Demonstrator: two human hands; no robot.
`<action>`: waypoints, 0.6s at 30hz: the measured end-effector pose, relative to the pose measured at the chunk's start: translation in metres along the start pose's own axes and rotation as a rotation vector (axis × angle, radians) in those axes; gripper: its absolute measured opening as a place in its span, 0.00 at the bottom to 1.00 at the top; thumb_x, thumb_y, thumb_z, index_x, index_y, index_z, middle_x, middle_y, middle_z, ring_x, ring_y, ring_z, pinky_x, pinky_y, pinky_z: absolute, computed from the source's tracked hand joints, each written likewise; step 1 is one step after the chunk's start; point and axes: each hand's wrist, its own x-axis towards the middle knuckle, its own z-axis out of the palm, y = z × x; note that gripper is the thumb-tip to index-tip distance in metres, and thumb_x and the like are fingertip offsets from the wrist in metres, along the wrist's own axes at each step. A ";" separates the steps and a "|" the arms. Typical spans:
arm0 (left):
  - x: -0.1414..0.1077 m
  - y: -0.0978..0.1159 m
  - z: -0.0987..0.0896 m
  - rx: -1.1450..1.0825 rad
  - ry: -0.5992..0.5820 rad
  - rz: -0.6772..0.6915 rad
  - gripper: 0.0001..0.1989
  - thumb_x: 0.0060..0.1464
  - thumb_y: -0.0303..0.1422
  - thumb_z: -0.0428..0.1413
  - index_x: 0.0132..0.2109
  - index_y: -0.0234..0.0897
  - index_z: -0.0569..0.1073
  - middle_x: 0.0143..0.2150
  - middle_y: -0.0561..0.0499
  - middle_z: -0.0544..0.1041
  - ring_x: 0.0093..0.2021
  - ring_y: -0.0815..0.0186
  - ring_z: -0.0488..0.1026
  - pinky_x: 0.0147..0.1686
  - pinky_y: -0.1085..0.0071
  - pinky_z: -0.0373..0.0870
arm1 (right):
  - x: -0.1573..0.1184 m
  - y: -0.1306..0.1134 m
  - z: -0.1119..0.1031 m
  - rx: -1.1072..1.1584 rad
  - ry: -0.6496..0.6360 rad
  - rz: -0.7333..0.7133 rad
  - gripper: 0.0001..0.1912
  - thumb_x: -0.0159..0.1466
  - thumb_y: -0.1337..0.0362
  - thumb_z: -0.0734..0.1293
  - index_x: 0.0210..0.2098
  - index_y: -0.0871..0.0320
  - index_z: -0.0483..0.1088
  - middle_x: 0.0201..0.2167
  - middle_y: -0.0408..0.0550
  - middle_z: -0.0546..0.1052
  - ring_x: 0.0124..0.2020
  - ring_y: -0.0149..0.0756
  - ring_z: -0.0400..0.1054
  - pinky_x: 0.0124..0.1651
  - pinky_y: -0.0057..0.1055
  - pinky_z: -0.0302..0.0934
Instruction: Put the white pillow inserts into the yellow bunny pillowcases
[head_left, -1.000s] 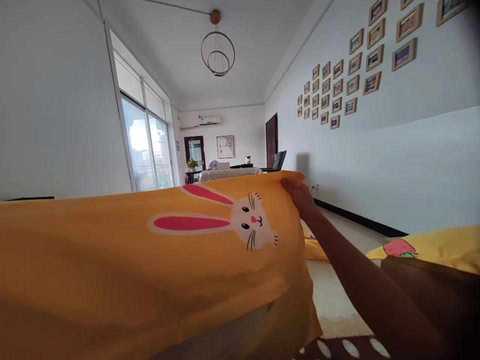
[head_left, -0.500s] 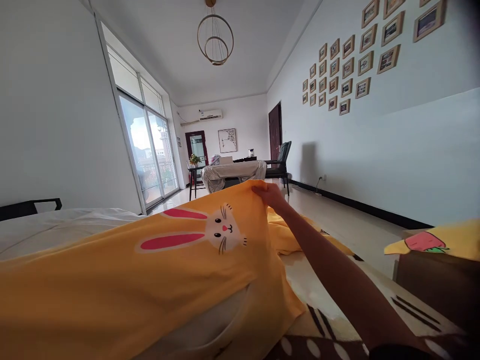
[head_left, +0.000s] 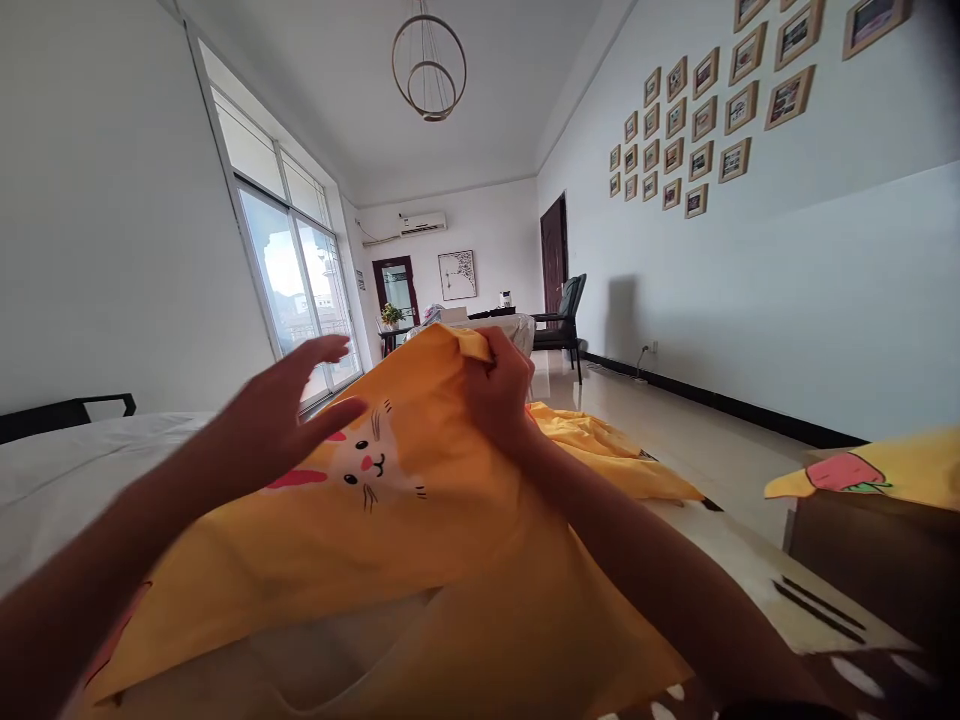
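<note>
A yellow cloth cover (head_left: 300, 550) printed with a white rabbit face and pink ears spreads across the lower middle. My right hand (head_left: 504, 385) grips its raised far corner, the fingers curled round the bunched cloth. Over the rabbit's ears hovers my left hand (head_left: 289, 400), open, with thumb and fingers apart. I cannot tell whether its thumb touches the cloth. Below the cover's near edge a pale, rounded surface (head_left: 330, 650) shows, partly hidden. More yellow cloth (head_left: 592, 445) lies crumpled beyond my right forearm.
White bedding (head_left: 97, 470) lies on the left by a black rail (head_left: 45, 418). At right, a yellow cloth with a strawberry print (head_left: 847, 474) drapes over a brown box-like object (head_left: 862, 570). Farther back stand a dark chair (head_left: 566, 318) and a covered table (head_left: 517, 325).
My left hand has come into view from the left. My right hand has drawn the cover's corner nearer and slightly left, and the cloth has gone from stretched to peaked and slack.
</note>
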 end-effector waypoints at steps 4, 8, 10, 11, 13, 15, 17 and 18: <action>0.043 0.068 0.035 -0.387 -0.132 0.122 0.24 0.54 0.51 0.52 0.46 0.36 0.71 0.39 0.49 0.75 0.38 0.61 0.72 0.36 0.67 0.70 | 0.007 -0.023 -0.013 -0.022 0.034 -0.163 0.09 0.52 0.70 0.56 0.30 0.55 0.64 0.24 0.41 0.70 0.26 0.31 0.60 0.31 0.28 0.55; 0.063 0.091 0.052 -0.650 -0.224 0.058 0.19 0.55 0.43 0.54 0.24 0.34 0.66 0.19 0.56 0.62 0.19 0.74 0.62 0.17 0.77 0.55 | 0.023 -0.024 -0.039 0.003 -0.062 -0.067 0.04 0.57 0.68 0.58 0.30 0.56 0.63 0.24 0.39 0.69 0.25 0.29 0.60 0.31 0.27 0.56; 0.068 0.092 0.052 -0.660 -0.191 0.023 0.18 0.54 0.40 0.55 0.21 0.34 0.64 0.18 0.57 0.60 0.17 0.76 0.59 0.16 0.78 0.53 | 0.022 -0.017 -0.056 0.001 -0.198 0.060 0.04 0.61 0.63 0.61 0.35 0.56 0.64 0.25 0.39 0.69 0.26 0.29 0.61 0.31 0.27 0.56; 0.071 0.090 0.052 -0.644 -0.179 -0.001 0.19 0.53 0.40 0.56 0.20 0.34 0.63 0.17 0.57 0.60 0.16 0.77 0.59 0.15 0.78 0.53 | 0.018 -0.013 -0.066 -0.003 -0.288 0.140 0.08 0.61 0.60 0.63 0.38 0.56 0.64 0.27 0.39 0.70 0.27 0.30 0.62 0.31 0.28 0.56; 0.076 0.085 0.050 -0.598 -0.151 -0.062 0.19 0.51 0.40 0.57 0.19 0.35 0.62 0.16 0.57 0.61 0.15 0.76 0.59 0.14 0.78 0.54 | 0.000 -0.001 -0.088 0.023 -0.503 0.332 0.16 0.58 0.56 0.67 0.43 0.56 0.64 0.30 0.41 0.72 0.30 0.33 0.65 0.31 0.28 0.59; 0.082 0.078 0.050 -0.558 -0.129 -0.128 0.19 0.49 0.40 0.58 0.19 0.35 0.64 0.16 0.56 0.64 0.16 0.74 0.62 0.15 0.77 0.57 | -0.026 0.011 -0.113 0.139 -0.766 0.541 0.19 0.57 0.54 0.69 0.43 0.57 0.66 0.35 0.44 0.74 0.33 0.36 0.69 0.33 0.30 0.63; 0.086 0.069 0.052 -0.526 -0.119 -0.187 0.18 0.47 0.42 0.59 0.19 0.35 0.66 0.16 0.54 0.66 0.17 0.72 0.64 0.15 0.76 0.60 | -0.055 0.024 -0.139 0.291 -1.037 0.697 0.20 0.58 0.52 0.68 0.43 0.58 0.69 0.38 0.47 0.76 0.38 0.40 0.70 0.38 0.34 0.66; 0.088 0.063 0.054 -0.514 -0.119 -0.211 0.18 0.46 0.42 0.60 0.20 0.35 0.67 0.17 0.54 0.68 0.17 0.71 0.66 0.15 0.76 0.61 | -0.069 0.029 -0.151 0.329 -1.141 0.735 0.21 0.57 0.51 0.68 0.45 0.58 0.70 0.40 0.47 0.76 0.41 0.41 0.71 0.42 0.35 0.67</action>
